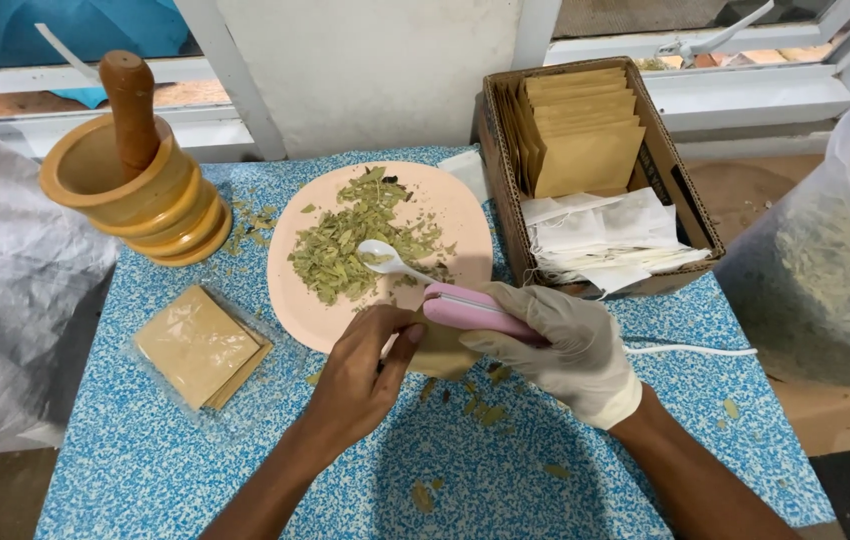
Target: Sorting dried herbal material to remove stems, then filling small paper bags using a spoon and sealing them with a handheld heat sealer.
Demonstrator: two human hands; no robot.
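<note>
Gripping a pink, elongated handheld sealer (475, 312), the gloved right hand (565, 350) was clamped around its rear half. The sealer's long axis ran from about four o'clock to ten o'clock, its free end pointing toward ten o'clock, and a white cord (690, 350) trailed away toward three o'clock. The bare left hand (360, 375) had its fingers closed on a small tan paper sachet (445, 352), which sat directly beneath the sealer's front end; the thumb touched the sealer's tip. Both hands met just below the centre of the blue-and-white speckled tabletop (145, 460).

At twelve o'clock from the hands lay a round, pale peach plate (455, 215) carrying a heap of crushed dried green leaves (355, 245), with a white plastic spoon (390, 260) resting on the heap, its bowl toward ten o'clock. At one o'clock stood an open brown cardboard box (670, 175) holding upright tan paper envelopes (585, 135) at the far end and a loose pile of white filter bags (610, 235) at the near end. At ten o'clock stood a yellow wooden mortar (135, 195) with a brown pestle (132, 110) leaning inside it. At nine o'clock lay a clear plastic sleeve of flat tan sachets (200, 347). At three o'clock, a large translucent plastic tub (825, 260) contained more dried leaf material. Leaf fragments (480, 405) were scattered beside the hands.
</note>
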